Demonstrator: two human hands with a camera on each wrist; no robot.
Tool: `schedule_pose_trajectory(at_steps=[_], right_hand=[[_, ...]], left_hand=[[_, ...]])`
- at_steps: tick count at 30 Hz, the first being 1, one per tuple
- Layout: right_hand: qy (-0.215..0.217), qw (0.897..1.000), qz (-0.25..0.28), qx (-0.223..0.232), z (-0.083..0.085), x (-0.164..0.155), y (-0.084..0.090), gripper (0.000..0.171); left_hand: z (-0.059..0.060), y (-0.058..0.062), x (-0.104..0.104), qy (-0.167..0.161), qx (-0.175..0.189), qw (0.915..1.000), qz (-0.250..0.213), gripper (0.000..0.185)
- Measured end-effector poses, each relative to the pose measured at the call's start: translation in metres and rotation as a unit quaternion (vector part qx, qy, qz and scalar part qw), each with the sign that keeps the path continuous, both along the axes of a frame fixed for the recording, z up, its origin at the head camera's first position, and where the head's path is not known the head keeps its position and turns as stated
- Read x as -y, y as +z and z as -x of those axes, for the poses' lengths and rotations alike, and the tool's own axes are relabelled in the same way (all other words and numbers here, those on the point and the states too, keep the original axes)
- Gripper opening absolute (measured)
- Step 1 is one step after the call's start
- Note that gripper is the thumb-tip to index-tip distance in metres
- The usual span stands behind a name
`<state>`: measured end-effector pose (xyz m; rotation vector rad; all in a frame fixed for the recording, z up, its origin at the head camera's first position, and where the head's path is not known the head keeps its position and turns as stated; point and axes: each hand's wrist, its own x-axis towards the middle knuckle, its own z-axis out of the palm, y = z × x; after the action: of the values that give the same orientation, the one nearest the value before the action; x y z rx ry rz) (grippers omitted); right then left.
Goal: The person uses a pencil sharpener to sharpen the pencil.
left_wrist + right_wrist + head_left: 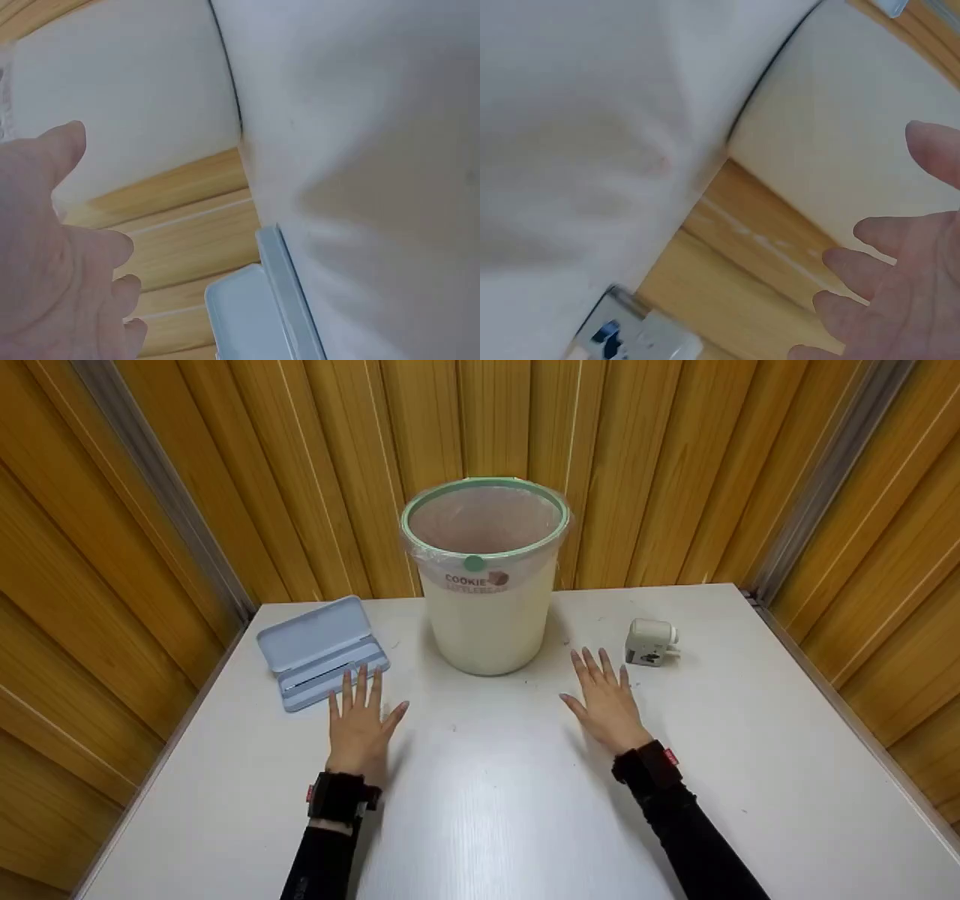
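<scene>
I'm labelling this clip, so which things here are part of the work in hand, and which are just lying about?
In hand, judged by nearness:
- left hand, flat on the table, fingertips by the open blue case
- right hand, flat, beside the small grey device

Lying about, seemingly:
- lined bin, standing between the hands, untouched

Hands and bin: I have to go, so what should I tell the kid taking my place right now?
Left hand: flat on the table, open, holding nothing, fingertips just short of the open blue case.
Right hand: flat, open, empty, beside the small white gadget.
The bin stands between and behind the hands, lined with a bag; nothing shows inside from here.
Done: nothing picked up yet.
Left: probably everything; the case and gadget sit untouched.
</scene>
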<state>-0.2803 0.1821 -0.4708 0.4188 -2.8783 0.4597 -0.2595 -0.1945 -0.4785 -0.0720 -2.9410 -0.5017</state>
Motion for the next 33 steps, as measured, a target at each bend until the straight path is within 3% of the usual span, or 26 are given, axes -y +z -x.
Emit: schedule_pose_trajectory(at_steps=[4, 8, 12, 15, 21, 25, 30, 33], right_hand=[[0.045, 0.999, 0.011, 0.027, 0.002, 0.027, 0.008, 0.07], [0.111, 0.991, 0.04, 0.058, 0.004, 0.06, 0.012, 0.069], [0.192, 0.974, 0.071, 0.1, 0.013, 0.092, 0.012, 0.07], [0.225, 0.959, 0.104, 0.136, 0.024, 0.113, 0.011, 0.07], [0.213, 0.942, 0.184, 0.185, 0.048, 0.153, 0.007, 0.068], [0.186, 0.921, 0.262, 0.221, 0.061, 0.175, 0.001, 0.067], [0.131, 0.879, 0.353, 0.292, 0.073, 0.196, -0.003, 0.069], [0.097, 0.849, 0.395, 0.336, 0.081, 0.205, -0.004, 0.072]], left_hand=[[0.001, 0.008, 0.017, 0.007, 0.016, 0.9993, -0.032, 0.078], [0.002, 0.016, 0.04, 0.021, 0.026, 0.9947, -0.097, 0.076], [0.004, 0.019, 0.066, 0.048, 0.031, 0.9845, -0.166, 0.074], [0.004, 0.02, 0.084, 0.072, 0.04, 0.9727, -0.217, 0.075], [0.006, 0.014, 0.114, 0.12, 0.048, 0.9417, -0.311, 0.072], [0.008, 0.009, 0.127, 0.135, 0.065, 0.9255, -0.348, 0.072], [0.013, 0.005, 0.132, 0.139, 0.105, 0.9026, -0.393, 0.072], [0.02, 0.005, 0.132, 0.144, 0.118, 0.8983, -0.398, 0.073]])
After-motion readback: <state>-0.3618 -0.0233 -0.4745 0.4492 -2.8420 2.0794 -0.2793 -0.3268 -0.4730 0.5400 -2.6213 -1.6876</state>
